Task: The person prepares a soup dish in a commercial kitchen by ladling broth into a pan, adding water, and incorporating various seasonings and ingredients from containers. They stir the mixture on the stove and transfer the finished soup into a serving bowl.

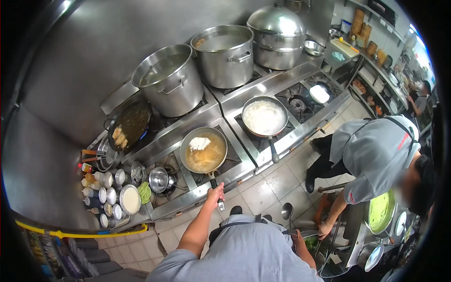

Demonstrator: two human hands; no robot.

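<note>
My left hand (215,195) grips the black handle of a frying pan (183,160) on the stove's front burner. Brown liquid (206,158) fills the pan, with a mound of white food (199,143) in it. My right hand (297,239), partly hidden beside my apron, is closed around the handle of a metal ladle (287,210), whose bowl is raised over the floor. On the burner to the right, a second pan (265,116) holds white, foamy contents. At the left, a dark wok (135,120) holds dark oil with browned pieces (119,137) at its edge; a blue flame shows beneath.
Two large stockpots (181,86) (225,67) and a lidded steamer (278,46) line the back. Sauce containers (112,195) and a green cloth (144,192) sit left, beside a metal bowl (158,179). A co-worker (373,148) bends over the counter at right, one hand low near my right arm.
</note>
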